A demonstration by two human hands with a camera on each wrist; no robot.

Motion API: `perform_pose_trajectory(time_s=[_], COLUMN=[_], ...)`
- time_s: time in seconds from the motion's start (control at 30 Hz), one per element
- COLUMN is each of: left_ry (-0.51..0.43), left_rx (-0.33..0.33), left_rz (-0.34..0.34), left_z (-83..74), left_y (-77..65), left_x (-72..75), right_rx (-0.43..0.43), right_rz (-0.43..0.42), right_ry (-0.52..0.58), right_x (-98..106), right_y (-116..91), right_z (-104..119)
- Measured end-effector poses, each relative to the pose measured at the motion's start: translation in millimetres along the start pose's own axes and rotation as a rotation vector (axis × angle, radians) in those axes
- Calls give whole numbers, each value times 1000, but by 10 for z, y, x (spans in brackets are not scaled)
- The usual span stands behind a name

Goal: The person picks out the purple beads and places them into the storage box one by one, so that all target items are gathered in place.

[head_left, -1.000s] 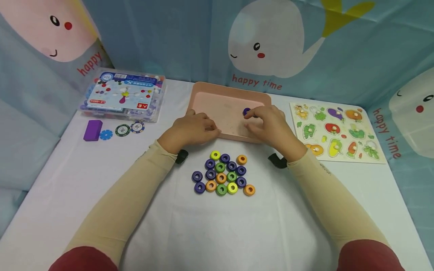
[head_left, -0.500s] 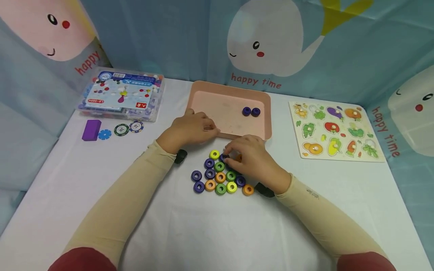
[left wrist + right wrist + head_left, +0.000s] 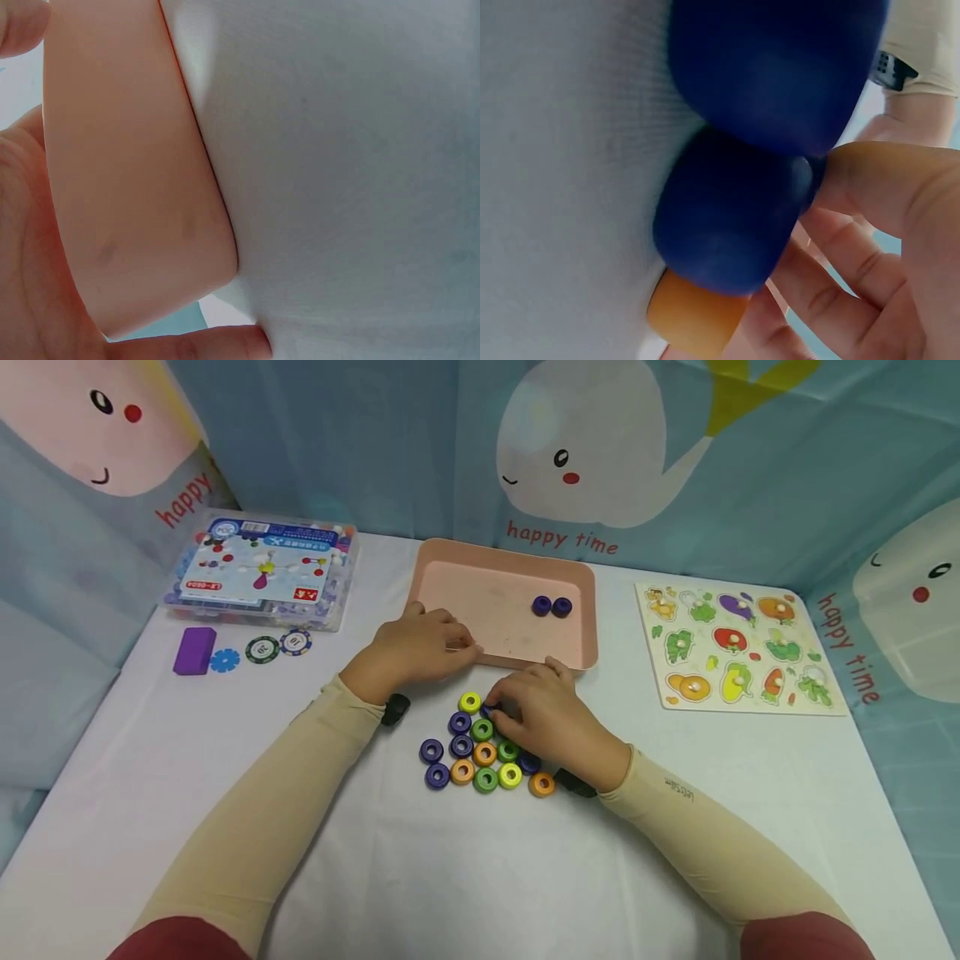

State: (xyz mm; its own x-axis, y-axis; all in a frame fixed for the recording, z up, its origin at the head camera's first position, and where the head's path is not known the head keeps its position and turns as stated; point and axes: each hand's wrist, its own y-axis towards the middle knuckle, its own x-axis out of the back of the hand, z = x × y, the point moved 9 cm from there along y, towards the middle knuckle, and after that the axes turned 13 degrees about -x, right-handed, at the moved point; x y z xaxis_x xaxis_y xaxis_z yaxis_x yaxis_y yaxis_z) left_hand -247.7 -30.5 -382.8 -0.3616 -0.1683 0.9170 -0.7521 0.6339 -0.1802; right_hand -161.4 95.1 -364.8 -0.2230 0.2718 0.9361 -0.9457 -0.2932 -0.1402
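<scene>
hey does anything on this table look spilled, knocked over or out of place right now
Nothing stands out. The rings lie flat in a loose cluster on the cloth, two purple rings sit inside the pink tray, which the left hand steadies. The right hand pinches a purple ring at the cluster. The puzzle board lies flat.

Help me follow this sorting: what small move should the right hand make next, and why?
Probably lift the purple ring its fingers touch and carry it to the pink tray, where two purple rings already lie; the left hand holds the tray's edge.
</scene>
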Motion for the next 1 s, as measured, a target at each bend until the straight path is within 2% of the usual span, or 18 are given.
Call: perform_pose_trajectory(time_s=[0.27,0.43,0.5,0.57,0.7,0.83,1.0], left_ry=[-5,-4,-1,1,-7,-21,-14], left_rx=[-6,-8,-11,-15,-9,-2,-1], left_rz=[3,9,9,6,-3,1,-5], left_z=[-10,-7,-6,-8,-10,-9,1], left_y=[-14,-17,-13,-8,-8,-16,-26], left_x=[4,-6,-8,-6,4,0,10], right_rx=[22,20,-11,-78,-214,-282,-296], right_rz=[-66,-70,-78,-93,-116,-103,-99], right_ry=[-4,120,169,200,206,179,108], right_x=[100,292,417,547,686,626,499], right_y=[-6,31,98,202,495,736,846], right_z=[39,0,-82,-224,-582,-862,-966])
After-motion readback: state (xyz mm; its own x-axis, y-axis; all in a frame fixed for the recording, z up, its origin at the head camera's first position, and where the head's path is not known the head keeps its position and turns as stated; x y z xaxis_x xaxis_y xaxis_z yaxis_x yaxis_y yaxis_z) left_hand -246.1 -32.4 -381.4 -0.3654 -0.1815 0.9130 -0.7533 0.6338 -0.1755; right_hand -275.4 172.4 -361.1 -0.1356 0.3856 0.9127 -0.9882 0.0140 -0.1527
